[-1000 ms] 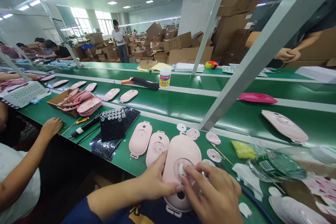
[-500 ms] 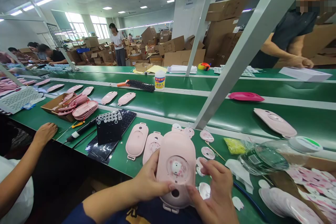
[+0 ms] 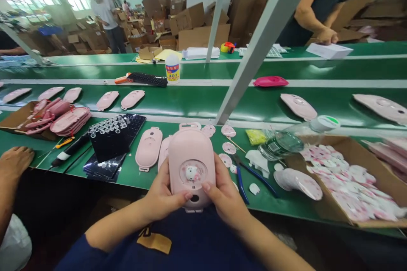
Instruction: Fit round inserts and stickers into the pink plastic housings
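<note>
Left hand point(image 3: 160, 194) and right hand point(image 3: 227, 192) are both pinching the pink shell point(image 3: 191, 144) by its sides, near the table point(image 3: 132, 172) edge. Cat face point(image 3: 191, 173)'s already sitting in its recess; the spare shell point(image 3: 149, 149) isn't showing one yet.

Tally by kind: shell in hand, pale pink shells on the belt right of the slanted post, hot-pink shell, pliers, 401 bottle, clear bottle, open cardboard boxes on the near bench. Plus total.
Held shell: 1
Pale pink belt shells: 2
Hot-pink shell: 1
Pliers: 1
401 bottle: 1
Clear bottle: 1
Cardboard boxes: 2
Total: 9
</note>
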### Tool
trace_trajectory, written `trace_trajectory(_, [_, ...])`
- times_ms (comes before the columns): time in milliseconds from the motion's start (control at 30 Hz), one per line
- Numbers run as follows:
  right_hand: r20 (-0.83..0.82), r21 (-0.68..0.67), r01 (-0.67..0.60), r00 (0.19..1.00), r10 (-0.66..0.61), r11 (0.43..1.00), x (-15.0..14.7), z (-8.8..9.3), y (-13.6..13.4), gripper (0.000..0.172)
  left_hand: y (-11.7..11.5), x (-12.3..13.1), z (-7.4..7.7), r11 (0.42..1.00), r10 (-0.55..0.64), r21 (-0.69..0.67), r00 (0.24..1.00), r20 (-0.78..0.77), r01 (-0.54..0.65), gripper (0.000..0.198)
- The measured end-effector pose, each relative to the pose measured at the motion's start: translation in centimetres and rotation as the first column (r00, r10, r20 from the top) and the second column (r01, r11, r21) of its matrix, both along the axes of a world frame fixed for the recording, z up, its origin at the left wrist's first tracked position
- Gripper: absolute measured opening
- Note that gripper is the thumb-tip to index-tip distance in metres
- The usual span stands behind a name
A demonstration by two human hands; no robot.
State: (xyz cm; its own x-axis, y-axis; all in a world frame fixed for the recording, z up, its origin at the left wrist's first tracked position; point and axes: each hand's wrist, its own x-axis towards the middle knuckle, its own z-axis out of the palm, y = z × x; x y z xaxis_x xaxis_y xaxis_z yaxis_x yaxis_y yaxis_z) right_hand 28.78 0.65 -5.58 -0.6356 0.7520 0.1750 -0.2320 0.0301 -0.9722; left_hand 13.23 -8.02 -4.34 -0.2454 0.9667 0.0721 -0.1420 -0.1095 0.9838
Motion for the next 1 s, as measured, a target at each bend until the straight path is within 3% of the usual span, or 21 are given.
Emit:
trace_trajectory(200, [-0.022,-0.078,-0.018,1.0,0.017,0.997,-0.42,1.12,-0.12,0.078,0.1,-0.43,-0.44,1.0,0.006,0.01,0.998,-0.069,-0.005,0.086])
trace_trajectory(533, [-0.063,-0.115,0.024,0.998,-0.032,0.993,-0.75,1.02,0.08,0.061,0.34,-0.42,-0.16,1.0,0.009,0.017,0.997,-0.073,-0.008,0.08])
trace_trajectory(1000, [0.02,-0.112,0.073,0.997,-0.072,0.991,-0.94,0.61,-0.18,0.058,0.33,-0.66,-0.52,0.999,-0.026,-0.021,0.996,-0.08,0.025,0.077])
